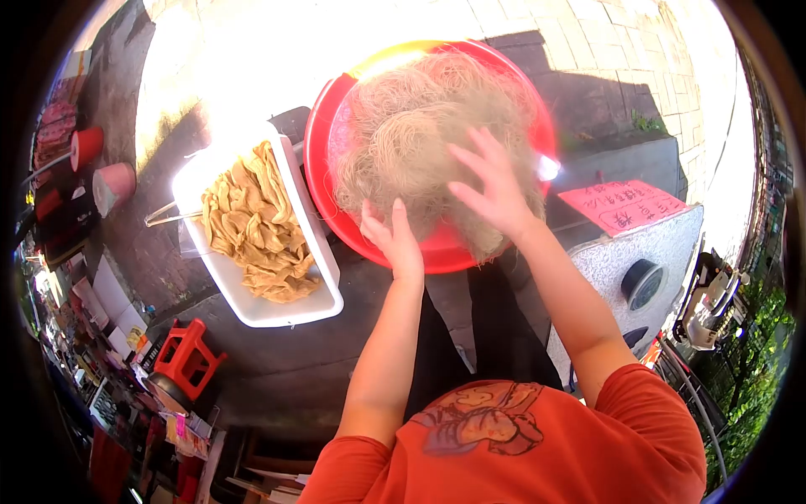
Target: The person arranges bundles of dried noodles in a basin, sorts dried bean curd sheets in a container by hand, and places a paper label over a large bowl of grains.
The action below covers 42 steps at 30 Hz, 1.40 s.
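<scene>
The left hand [393, 239] and right hand [495, 189], fingers apart, are over tangled strands [403, 143] in a red basin [316, 160].

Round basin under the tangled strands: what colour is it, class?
The basin is red; it shows best in the head view.

A rectangular white plastic tub [324, 252] holds crumpled golden-brown sheets [256, 227]. Near it is a red plastic stool [184, 338]. A pink paper sign [623, 207] with dark characters lies along a speckled grey-white slab [593, 262], near a round black container [642, 284].
</scene>
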Motion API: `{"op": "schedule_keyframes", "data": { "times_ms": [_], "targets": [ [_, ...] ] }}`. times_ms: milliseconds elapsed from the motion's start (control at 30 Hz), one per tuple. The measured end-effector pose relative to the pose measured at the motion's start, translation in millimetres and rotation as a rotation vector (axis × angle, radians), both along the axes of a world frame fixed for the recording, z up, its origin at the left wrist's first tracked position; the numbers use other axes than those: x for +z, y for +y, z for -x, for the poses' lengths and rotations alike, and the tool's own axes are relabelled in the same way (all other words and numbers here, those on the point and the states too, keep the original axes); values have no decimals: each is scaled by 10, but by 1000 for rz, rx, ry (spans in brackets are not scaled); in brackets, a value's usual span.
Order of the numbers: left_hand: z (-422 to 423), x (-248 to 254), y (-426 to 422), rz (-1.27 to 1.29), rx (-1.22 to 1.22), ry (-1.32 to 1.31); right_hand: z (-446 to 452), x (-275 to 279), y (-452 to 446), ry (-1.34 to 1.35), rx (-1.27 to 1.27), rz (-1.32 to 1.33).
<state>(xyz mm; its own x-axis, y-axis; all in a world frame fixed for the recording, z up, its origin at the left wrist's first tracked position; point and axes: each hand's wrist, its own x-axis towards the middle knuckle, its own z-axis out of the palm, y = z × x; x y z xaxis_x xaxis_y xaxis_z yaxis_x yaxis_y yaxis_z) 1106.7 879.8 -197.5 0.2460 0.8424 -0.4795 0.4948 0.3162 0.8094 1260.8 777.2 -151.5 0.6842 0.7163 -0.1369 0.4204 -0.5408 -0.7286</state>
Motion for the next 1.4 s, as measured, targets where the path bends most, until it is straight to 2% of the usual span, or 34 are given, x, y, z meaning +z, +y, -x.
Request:
{"op": "schedule_keyframes", "data": {
  "times_ms": [67, 100, 200, 233, 333, 433, 500, 600, 633, 733, 767, 867, 900, 1000, 1033, 1167, 1267, 1367, 1400],
  "targets": [
    [323, -389, 74, 11, 49, 113, 131, -58, 74, -75, 165, 159],
    [353, -364, 140, 86, 82, 282, 174, -163, 97, -73, 170, 225],
    [547, -708, 282, 537, 163, -106, 137, -430, 228, -190, 167, 327],
    [572, -879, 262, 583, 272, -147, 98, -477, 293, -172, 125, 323],
    [376, -736, 266, 688, 185, -190, -69, -438, 483, -123, 57, 353],
    [91, -252, 215, 636, 266, -398, -186, -390, 574, -70, 89, 410],
    [12, 16, 177, 593, 279, -445, -184, -338, 547, -151, 15, 391],
    [194, -278, 159, 699, 128, -372, -97, -124, 524, -238, -25, 186],
    [232, -329, 183, 745, 95, -272, -19, -45, 504, -260, -32, 95],
    [331, -511, 255, 715, 11, -175, 283, 32, 434, -123, 416, 69],
    [482, -776, 230, 611, -77, -235, 365, -92, 390, -94, 499, 181],
    [616, -859, 120, 418, 351, -182, 313, -347, 403, -268, 603, 329],
    [577, -694, 120, 514, 652, -261, 314, -388, 458, -275, 571, 296],
    [925, -1092, 20, 553, 614, 40, 301, -400, 606, -224, 510, 242],
    [989, -1182, -27, 622, 472, 79, 323, -411, 625, -213, 524, 251],
    [911, -1348, -53, 810, 263, 24, 394, -362, 593, -147, 624, 382],
    [887, -1329, 0, 918, 204, -48, 390, -352, 603, -135, 661, 468],
    [848, -1083, -82, 847, 129, 87, 379, -444, 575, -202, 656, 470],
    [798, -899, -91, 825, 172, 47, 387, -484, 558, -231, 652, 463]
  ]
}}
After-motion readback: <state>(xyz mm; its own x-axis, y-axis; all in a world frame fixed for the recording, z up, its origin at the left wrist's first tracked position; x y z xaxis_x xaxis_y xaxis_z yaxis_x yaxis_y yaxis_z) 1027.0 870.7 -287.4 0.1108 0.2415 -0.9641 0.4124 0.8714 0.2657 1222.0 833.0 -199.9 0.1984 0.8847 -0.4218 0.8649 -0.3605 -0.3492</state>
